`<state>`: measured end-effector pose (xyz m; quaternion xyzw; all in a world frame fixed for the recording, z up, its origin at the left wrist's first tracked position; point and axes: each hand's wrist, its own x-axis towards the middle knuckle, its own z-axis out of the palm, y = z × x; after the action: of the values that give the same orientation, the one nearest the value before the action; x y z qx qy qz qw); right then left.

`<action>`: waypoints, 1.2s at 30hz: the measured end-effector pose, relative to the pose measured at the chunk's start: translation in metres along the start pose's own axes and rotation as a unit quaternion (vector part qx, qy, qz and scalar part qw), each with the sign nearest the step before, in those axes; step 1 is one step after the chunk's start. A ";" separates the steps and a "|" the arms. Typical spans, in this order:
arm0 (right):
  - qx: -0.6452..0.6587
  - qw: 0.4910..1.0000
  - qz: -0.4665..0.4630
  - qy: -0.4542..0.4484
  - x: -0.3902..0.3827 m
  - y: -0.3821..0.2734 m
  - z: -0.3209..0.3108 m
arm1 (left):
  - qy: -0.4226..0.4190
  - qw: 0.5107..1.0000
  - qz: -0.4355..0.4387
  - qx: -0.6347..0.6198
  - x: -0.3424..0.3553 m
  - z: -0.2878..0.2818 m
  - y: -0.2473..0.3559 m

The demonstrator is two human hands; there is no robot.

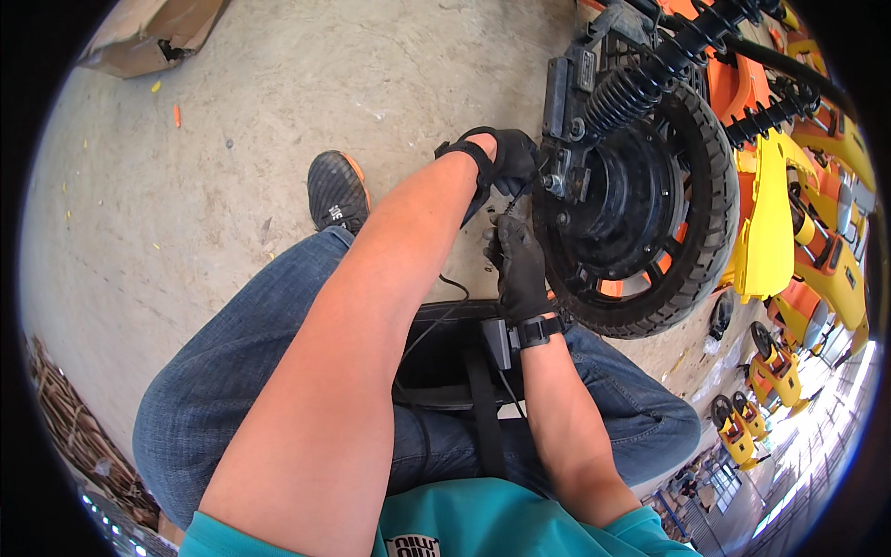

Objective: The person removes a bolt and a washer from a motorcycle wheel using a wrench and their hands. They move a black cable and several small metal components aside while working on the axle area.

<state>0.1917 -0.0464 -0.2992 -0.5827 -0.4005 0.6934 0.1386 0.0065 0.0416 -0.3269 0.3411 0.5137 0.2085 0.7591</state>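
Both my hands wear black gloves and meet beside the axle end of a black wheel with a wide hub. My left hand is closed, its fingers curled just left of the axle nut; what lies in them is hidden. Directly below it, my right hand pinches a thin dark cable that runs up toward the axle. The fingertips of the two hands are only a little apart. Above the hub, a black coil-spring shock absorber slants up to the right.
Orange and yellow vehicle bodies stand close behind the wheel. A cardboard box lies at the far left on the concrete floor. My shoe rests left of my forearms. A black bag with a strap sits between my legs.
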 end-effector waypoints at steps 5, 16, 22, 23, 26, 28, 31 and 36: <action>0.080 0.994 0.079 -0.011 0.000 0.002 0.008 | -0.003 1.000 -0.005 0.006 -0.001 0.000 0.003; 0.094 0.994 0.031 -0.033 0.007 -0.011 0.012 | 0.005 1.000 -0.015 -0.004 0.002 0.000 0.003; 0.130 0.991 0.042 0.007 0.015 -0.010 0.016 | -0.006 0.990 -0.026 0.141 0.003 -0.002 0.009; 0.127 0.991 0.043 0.014 0.014 -0.011 0.017 | -0.004 0.984 -0.010 0.179 0.002 -0.002 0.011; 0.141 0.989 0.037 0.012 0.013 -0.011 0.019 | 0.005 0.960 0.008 0.279 -0.002 0.000 0.017; 0.153 0.988 0.034 0.008 0.013 -0.011 0.019 | 0.003 0.963 -0.005 0.269 -0.001 0.001 0.017; 0.155 0.987 0.029 -0.007 0.014 -0.008 0.015 | -0.001 0.978 -0.004 0.211 0.001 0.002 0.011; 0.098 0.990 0.100 -0.032 -0.007 -0.010 0.014 | 0.017 0.998 -0.017 0.066 -0.005 0.005 0.004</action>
<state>0.1781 -0.0501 -0.2865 -0.5812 -0.2746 0.7577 0.1124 0.0097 0.0396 -0.3196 0.3782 0.5450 0.1664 0.7296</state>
